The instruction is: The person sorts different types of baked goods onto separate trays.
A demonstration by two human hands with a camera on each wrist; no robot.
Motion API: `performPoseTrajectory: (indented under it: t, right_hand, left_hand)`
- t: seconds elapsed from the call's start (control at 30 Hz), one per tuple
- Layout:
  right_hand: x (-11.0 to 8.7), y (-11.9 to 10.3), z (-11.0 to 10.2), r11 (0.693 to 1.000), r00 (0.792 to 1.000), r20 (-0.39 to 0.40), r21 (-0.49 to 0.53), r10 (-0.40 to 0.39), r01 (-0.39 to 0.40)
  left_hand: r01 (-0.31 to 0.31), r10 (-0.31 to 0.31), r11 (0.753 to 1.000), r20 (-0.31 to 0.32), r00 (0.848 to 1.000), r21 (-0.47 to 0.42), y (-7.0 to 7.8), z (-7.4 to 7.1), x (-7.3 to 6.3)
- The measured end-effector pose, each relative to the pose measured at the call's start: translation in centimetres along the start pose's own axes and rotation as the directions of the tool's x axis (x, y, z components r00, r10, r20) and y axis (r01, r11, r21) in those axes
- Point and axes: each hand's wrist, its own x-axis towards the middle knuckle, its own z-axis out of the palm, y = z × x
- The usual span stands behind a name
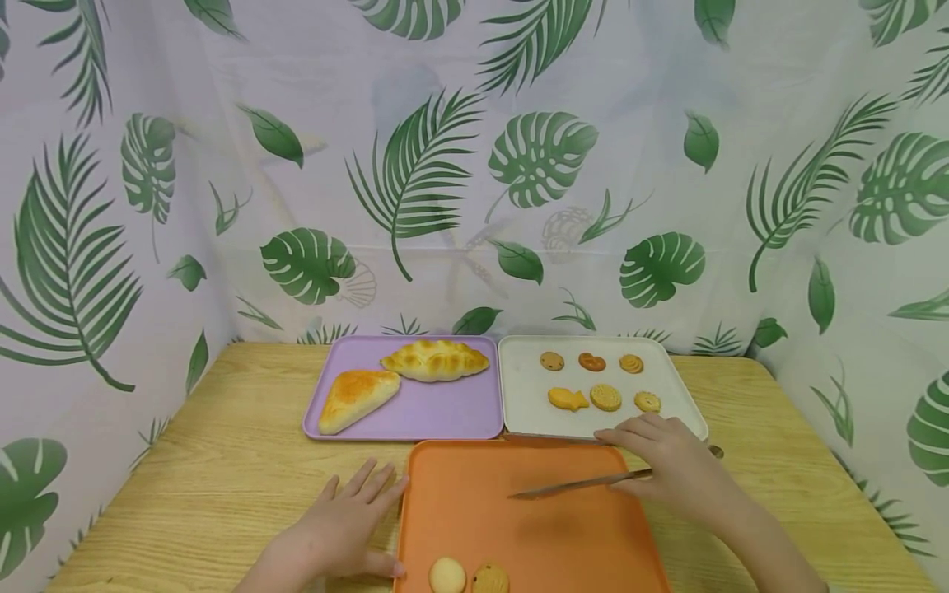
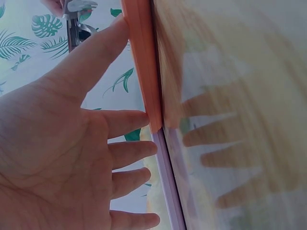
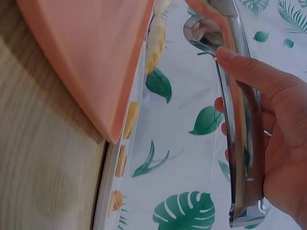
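My right hand point(image 1: 667, 461) holds a pair of metal tongs point(image 3: 244, 158), with its thumb along one arm and its fingers around the other. The tongs' two ends are spread apart above the orange tray point(image 1: 474, 494), and nothing shows between them. At the tray's left rim, my left hand point(image 1: 329, 527) lies with its fingers spread. Its thumb and index fingertip are right at the orange edge in the left wrist view. Near the front of this tray lie a round pale cookie point(image 1: 448, 576) and a speckled cookie point(image 1: 491, 579).
Behind, a purple tray point(image 1: 437, 416) carries a triangular bread point(image 1: 356, 399) and a braided bread point(image 1: 436, 361). The white tray point(image 1: 526, 412) beside it holds several small cookies in two rows. A leaf-print curtain point(image 1: 445, 206) surrounds the wooden table point(image 1: 222, 461).
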Motion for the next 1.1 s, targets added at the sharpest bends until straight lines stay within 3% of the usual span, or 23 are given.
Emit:
performPoseTrajectory:
  t: [0.4,0.63,1.1]
  right_hand:
    - [-0.4,-3.5,0.6,0.991,0.991,0.098,0.101,-0.095,0.085]
    - [-0.7,-4.8,1.0,0.986,0.979,0.169,0.139,-0.111,0.088]
    - [-0.6,-5.7,1.8,0.972,0.975,0.120,0.162,-0.188,0.168]
  left_hand:
    - [0.001,-0.001,1.000,-0.003,1.000,0.005,0.0,0.1,-0.1]
    - [0.001,-0.001,1.000,-0.008,1.000,0.003,-0.1,0.2,-0.1]
    - [-0.007,0.007,1.000,-0.018,1.000,0.001,0.1,0.0,-0.1]
